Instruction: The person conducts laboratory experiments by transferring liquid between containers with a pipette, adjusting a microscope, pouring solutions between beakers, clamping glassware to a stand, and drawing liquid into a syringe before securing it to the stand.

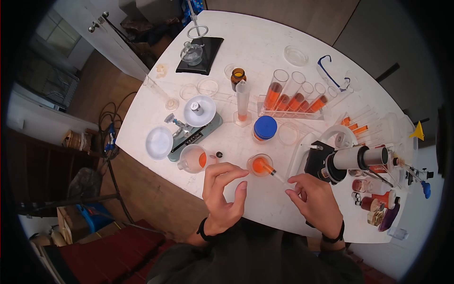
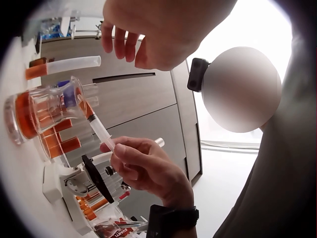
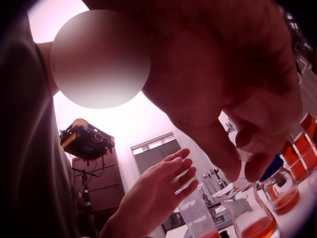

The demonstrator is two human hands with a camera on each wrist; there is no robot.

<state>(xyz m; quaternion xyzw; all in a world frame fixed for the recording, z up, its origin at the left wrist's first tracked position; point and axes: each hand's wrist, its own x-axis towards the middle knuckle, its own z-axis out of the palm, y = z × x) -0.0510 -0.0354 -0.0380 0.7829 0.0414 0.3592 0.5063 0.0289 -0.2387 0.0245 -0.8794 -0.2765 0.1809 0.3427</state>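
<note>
My right hand (image 1: 317,201) pinches a clear syringe (image 1: 277,176) by its upper end between thumb and fingers. Orange liquid shows in the syringe's lower part, and its tip end slants into the mouth of a glass flask (image 1: 252,171). That flask stands upright on the white table with orange liquid in its bottom, as the left wrist view (image 2: 22,116) also shows. Left of the flask my left hand (image 1: 222,196) hovers with fingers loosely bent and apart, holding nothing. A small dark stopper (image 1: 219,155) and a translucent container (image 1: 188,158) of orange liquid are near its fingertips.
A two-pan balance (image 1: 189,140) stands at left, with a blue-capped jar (image 1: 265,127) and a graduated cylinder (image 1: 242,97) behind the flask. A rack (image 1: 302,112) of orange-filled test tubes is farther back. Close on the right is a microscope (image 1: 350,163).
</note>
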